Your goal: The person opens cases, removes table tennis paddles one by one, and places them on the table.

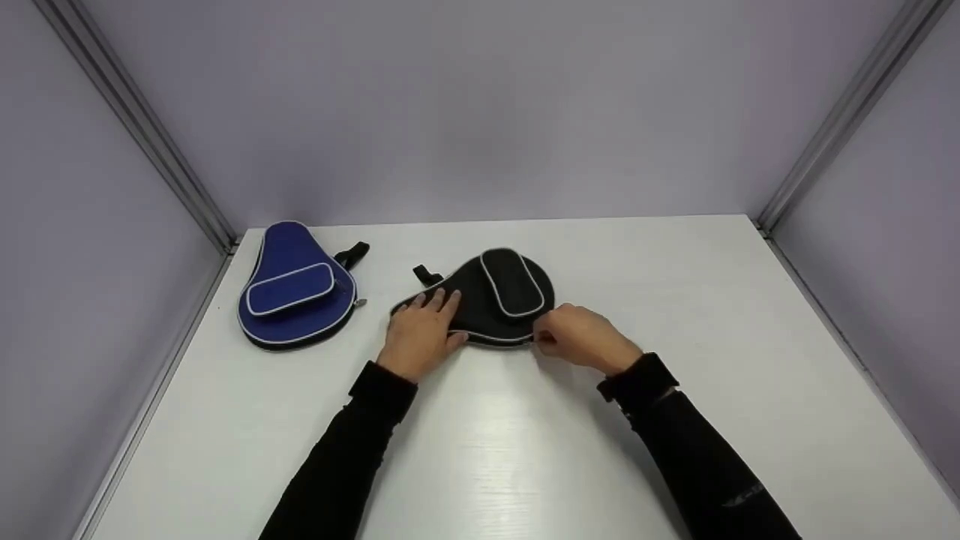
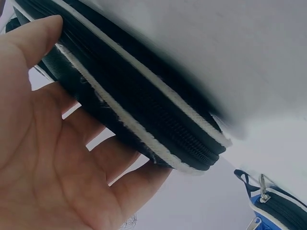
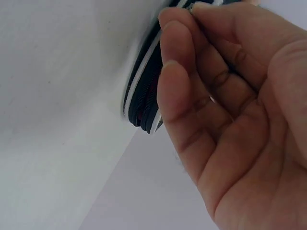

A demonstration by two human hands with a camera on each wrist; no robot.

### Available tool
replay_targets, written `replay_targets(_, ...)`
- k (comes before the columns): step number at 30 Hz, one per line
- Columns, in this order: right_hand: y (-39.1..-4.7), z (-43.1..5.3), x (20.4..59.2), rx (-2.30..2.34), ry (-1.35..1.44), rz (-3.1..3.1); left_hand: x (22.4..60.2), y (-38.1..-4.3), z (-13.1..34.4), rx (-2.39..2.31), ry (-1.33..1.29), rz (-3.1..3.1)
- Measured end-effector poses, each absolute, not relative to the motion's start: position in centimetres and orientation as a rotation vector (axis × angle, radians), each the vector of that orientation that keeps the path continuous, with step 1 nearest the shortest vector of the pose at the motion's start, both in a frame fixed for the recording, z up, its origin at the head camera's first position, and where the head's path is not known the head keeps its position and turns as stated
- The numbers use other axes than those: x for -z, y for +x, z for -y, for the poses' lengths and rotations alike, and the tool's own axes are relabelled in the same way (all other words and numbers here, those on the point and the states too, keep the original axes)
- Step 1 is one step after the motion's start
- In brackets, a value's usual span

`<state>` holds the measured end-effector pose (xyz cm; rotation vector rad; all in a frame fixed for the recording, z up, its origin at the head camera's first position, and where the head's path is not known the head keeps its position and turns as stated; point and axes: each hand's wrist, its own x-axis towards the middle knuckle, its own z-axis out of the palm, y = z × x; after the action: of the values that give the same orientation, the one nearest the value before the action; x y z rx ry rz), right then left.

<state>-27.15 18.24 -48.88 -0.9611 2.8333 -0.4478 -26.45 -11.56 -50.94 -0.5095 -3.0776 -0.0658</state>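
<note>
A black table tennis paddle case [image 1: 480,292] with white piping and a raised pocket lies flat on the table, its narrow end toward the left. My left hand [image 1: 418,337] rests on that narrow end, fingers spread over the top and thumb along the zipped side. In the left wrist view the zipper [image 2: 187,139] runs along the case's edge under the thumb. At the wide end, my right hand [image 1: 581,336] pinches the zipper pull between thumb and forefinger. Its fingers hide most of the pull. The zipper teeth [image 3: 146,96] show beside the fingers in the right wrist view.
A blue paddle case [image 1: 289,319] with white piping, a pocket and a black strap [image 1: 351,255] lies on the left of the white table [image 1: 712,322]. Pale panels [image 1: 495,112] enclose the table at the back and both sides.
</note>
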Motion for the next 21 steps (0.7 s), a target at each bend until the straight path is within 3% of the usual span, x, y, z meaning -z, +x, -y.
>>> replay_targets(11,-27.7,-19.0,49.0,0.371,-0.828,-3.014,49.5,-25.6,11.7,0.154,-0.580,3.167)
replay_targets(21,-28.9,-21.0,49.4,0.362,-0.698,-3.092,48.1,-25.0,11.9,0.248,-0.934,3.192)
